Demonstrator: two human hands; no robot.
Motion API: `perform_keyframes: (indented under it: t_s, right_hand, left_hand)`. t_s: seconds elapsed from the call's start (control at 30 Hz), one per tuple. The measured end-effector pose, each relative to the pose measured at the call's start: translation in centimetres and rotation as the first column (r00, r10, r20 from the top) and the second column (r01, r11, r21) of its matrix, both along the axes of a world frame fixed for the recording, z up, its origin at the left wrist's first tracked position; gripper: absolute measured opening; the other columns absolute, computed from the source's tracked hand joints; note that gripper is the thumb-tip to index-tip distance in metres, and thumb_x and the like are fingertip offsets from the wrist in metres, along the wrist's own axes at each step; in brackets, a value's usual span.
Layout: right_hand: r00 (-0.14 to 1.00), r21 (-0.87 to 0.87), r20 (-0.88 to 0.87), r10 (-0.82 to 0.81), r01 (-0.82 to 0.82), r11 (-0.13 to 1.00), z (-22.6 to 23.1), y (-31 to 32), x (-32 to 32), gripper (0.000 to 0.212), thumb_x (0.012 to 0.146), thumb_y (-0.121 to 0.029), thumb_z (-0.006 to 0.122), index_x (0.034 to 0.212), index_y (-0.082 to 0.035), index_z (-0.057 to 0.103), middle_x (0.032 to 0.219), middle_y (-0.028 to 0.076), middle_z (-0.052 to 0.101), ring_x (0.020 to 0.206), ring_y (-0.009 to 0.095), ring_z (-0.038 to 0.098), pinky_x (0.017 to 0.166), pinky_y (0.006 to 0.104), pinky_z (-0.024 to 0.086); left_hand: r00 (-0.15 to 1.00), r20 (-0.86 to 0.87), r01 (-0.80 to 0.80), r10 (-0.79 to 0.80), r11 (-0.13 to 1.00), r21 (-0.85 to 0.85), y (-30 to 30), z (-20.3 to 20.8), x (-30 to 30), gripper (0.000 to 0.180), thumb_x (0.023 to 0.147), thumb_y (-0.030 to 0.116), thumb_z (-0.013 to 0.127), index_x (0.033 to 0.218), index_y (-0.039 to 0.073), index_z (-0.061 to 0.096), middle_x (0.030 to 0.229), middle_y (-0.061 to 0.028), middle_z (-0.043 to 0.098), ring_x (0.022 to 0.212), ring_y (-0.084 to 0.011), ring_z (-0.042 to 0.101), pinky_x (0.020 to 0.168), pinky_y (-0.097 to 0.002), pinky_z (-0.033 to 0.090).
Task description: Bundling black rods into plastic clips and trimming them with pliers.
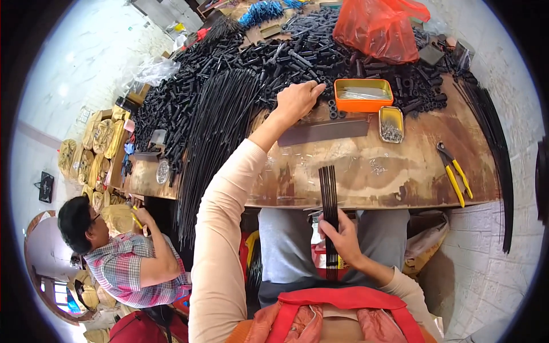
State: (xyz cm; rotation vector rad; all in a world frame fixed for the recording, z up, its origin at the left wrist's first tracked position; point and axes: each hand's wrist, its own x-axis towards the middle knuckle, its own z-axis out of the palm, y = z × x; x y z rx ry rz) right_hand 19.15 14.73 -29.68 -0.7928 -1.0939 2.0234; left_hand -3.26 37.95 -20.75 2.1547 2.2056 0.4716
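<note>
My left hand (pixel 299 103) reaches over the table to the near edge of a heap of small black tubular parts (pixel 274 63). Its fingers are curled closed, and whatever they may hold is hidden. Down by my lap, my right hand (pixel 343 235) is closed round a flat bundle of thin black rods (pixel 329 194), lined up side by side and standing out past the table's front edge. Right of my left hand sits an orange tin (pixel 365 104) with thin silvery pins in it. A small yellow-rimmed tray (pixel 391 137) of tiny metal pieces stands beside it.
A dark flat strip (pixel 323 131) lies on the wooden table (pixel 354 188). Yellow-handled pliers (pixel 454 174) rest at right, near long black rods (pixel 486 131) hanging over the edge. More long rods (pixel 217 131) lie at left. A red bag (pixel 377 31) sits behind. Another person (pixel 131 251) works at left.
</note>
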Motion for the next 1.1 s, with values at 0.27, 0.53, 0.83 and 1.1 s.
perform_keyframes:
  t_s: [0.27,0.53,0.83,1.1]
  right_hand:
    - [1.000,-0.073,-0.017,0.025,-0.026,0.997,0.4,0.2,0.3,0.016,0.094,-0.010,0.058,0.106,-0.001,0.054,0.079,0.002,0.057,0.070,0.008,0.054,0.064,0.0225,0.044]
    - [1.000,0.045,-0.011,-0.028,0.028,0.999,0.3,-0.3,-0.5,0.011,0.093,-0.007,0.058,0.102,-0.002,0.054,0.075,0.001,0.055,0.067,0.008,0.053,0.063,0.0227,0.043]
    - [0.997,0.165,-0.038,-0.063,0.068,0.984,0.3,-1.4,-1.1,0.012,0.095,-0.012,0.057,0.104,-0.003,0.055,0.074,0.001,0.054,0.065,0.008,0.052,0.060,0.0233,0.043]
    - [0.950,-0.056,-0.293,0.109,-0.131,0.990,-1.3,-1.7,-1.5,0.058,0.102,-0.047,0.031,0.117,0.005,0.053,0.095,0.013,0.065,0.079,0.019,0.063,0.074,0.0318,0.052]
  left_hand:
    - [0.991,0.130,0.057,-0.029,0.976,-0.212,2.1,-1.2,-2.3,0.027,0.077,0.022,0.076,0.092,0.001,0.067,0.083,-0.0146,0.070,0.064,-0.0259,0.069,0.055,-0.0339,0.059]
    - [0.719,0.692,0.194,0.059,0.940,-0.282,-1.9,3.6,-4.0,0.046,0.085,0.000,0.064,0.130,0.005,0.052,0.093,-0.0113,0.065,0.082,-0.0203,0.067,0.065,-0.0302,0.060]
    - [-0.206,0.972,0.107,0.116,0.990,-0.095,-13.8,-0.8,-5.0,0.031,0.087,-0.002,0.064,0.117,0.002,0.058,0.105,-0.0126,0.068,0.094,-0.0199,0.066,0.079,-0.0310,0.055]
    - [-0.134,0.986,0.281,0.098,0.958,-0.057,-18.2,1.3,3.6,0.023,0.085,0.003,0.069,0.107,0.001,0.064,0.103,-0.0071,0.069,0.095,-0.0172,0.066,0.086,-0.0271,0.053]
